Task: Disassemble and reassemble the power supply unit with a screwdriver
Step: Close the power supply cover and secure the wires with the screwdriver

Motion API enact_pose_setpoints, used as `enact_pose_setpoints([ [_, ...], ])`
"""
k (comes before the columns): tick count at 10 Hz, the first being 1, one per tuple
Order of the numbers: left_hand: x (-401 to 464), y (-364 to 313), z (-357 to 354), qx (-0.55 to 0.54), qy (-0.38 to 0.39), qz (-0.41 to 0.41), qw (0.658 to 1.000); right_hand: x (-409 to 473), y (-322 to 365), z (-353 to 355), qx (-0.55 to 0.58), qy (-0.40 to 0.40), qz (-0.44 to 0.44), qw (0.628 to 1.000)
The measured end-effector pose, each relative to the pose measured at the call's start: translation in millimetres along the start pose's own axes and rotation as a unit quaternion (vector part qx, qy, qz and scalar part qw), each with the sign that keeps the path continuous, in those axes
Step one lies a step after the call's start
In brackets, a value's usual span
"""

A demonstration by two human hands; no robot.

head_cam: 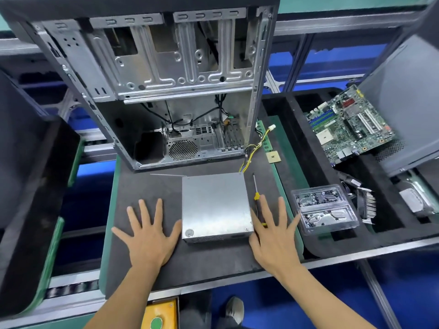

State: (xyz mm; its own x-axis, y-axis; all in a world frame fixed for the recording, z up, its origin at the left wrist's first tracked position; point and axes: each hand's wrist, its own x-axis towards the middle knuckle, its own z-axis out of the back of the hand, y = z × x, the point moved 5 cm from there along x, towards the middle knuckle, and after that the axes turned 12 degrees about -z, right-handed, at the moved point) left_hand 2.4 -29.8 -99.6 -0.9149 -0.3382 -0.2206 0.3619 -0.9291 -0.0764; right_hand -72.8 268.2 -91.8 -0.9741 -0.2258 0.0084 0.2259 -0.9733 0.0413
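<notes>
At the far left, a dark foam-lined tray (35, 174) stands off the main work area and plays no part here. On the grey foam mat (142, 186), the left hand (148, 231) lies palm down with its fingers spread flat, gripping nothing; its thumb reaches toward the near left corner of the power supply unit (215, 205) and looks close to touching it, though the angle leaves that unsure. Behind, the emptied computer case (152, 79) lies open toward the viewer, its bay bare, which suggests the unit came out of it. The unit sits in the middle of the mat, lid up and closed, with a screw (246, 229) showing at its near right corner and yellow and black wires (251, 150) trailing from its far right corner. Placed squarely between the hands, it seems ready to be steadied from either side.

Just right of the unit lies the screwdriver (256, 191), shaft pointing away, its yellow-and-black handle partly under the right hand (273, 236). That hand is also flat and splayed, resting over the handle rather than closed on it, so the tool is within easy reach but not yet picked up. Further right, a CPU chip (273, 157) rests on the mat, a clear plastic screw box (324, 210) waits near the hand to receive fasteners, and a motherboard (349, 127) is parked in the black tray beyond.
</notes>
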Motion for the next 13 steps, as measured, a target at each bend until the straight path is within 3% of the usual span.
enact_pose_setpoints([
  [3, 0.1, 0.2, -2.5, 0.012, 0.000, 0.000, 1.000, -7.4, -3.8, -4.0, 0.011, 0.039, -0.037, 0.998],
  [6, 2.7, 3.1, -5.7, 0.014, 0.001, 0.006, 1.000, -23.7, -14.6, -3.7, 0.042, 0.031, -0.137, 0.989],
  [8, 4.9, 5.5, -8.4, 0.012, -0.004, 0.004, 1.000, 17.0, -11.5, -2.2, 0.019, 0.042, -0.048, 0.998],
  [13, 7.4, 3.3, -14.0, 0.026, 0.060, 0.026, 0.998, 11.6, -10.4, 10.4, 0.026, 0.050, -0.022, 0.998],
])
